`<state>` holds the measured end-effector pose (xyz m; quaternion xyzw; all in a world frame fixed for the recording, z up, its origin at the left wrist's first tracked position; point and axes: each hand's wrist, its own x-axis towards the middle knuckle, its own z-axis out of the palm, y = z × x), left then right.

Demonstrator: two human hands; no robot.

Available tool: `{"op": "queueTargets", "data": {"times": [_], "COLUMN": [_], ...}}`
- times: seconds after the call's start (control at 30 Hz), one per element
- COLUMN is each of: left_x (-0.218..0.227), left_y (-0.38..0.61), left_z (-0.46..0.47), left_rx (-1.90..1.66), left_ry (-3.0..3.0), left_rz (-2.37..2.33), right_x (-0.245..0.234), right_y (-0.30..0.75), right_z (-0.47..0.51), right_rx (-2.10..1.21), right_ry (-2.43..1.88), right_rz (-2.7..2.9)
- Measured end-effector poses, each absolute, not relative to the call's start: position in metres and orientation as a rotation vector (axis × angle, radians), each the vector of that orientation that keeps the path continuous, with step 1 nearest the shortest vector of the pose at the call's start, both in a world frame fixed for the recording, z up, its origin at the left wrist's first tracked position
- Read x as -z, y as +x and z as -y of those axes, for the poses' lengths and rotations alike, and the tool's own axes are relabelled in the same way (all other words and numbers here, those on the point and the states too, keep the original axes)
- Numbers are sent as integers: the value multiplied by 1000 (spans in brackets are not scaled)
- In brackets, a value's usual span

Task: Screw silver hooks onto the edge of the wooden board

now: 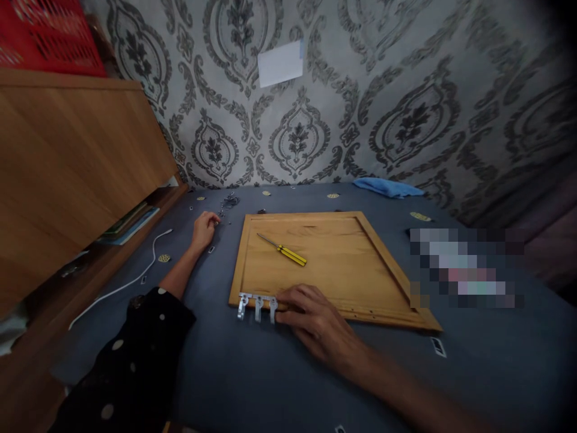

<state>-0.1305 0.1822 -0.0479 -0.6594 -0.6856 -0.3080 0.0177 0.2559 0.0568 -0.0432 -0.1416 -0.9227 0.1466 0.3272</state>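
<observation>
A wooden cabinet door [324, 279] with a raised frame lies flat on the dark grey patterned cover. Along its near left edge stand three metal hinges [258, 308] in a row. My right hand [315, 322] is at the rightmost one, thumb and fingers closed about its right side; the exact grip is partly hidden. A screwdriver [291, 255] with a yellow and black handle rests on the door panel. Left of the door, my left hand [206, 230] is curled, fingertips together beside a pile of small screws [229, 201]. What those fingertips hold, if anything, is too small to make out.
A white cable [135, 287] runs along the left, beside a wooden cabinet [81, 162] with a red plastic basket [49, 39] on top. Against the patterned wall lies a blue cloth [388, 187]. A blurred-out object [460, 264] lies right of the door.
</observation>
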Motion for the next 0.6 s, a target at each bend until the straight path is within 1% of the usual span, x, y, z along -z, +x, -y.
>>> {"op": "queueTargets", "data": {"times": [0.33,0.6], "left_x": [48,46], "left_y": [-113,-119], "left_z": [-178,-173], "left_rx": [872,872], "left_ry": [-2257,-2296], "left_rz": [1989,1985], "right_x": [43,41], "right_y": [254,255], "right_z": [-56,-56], "right_rx": [-385,-383], "right_ry": [-383,-415], "right_rz": [2404,2453]}}
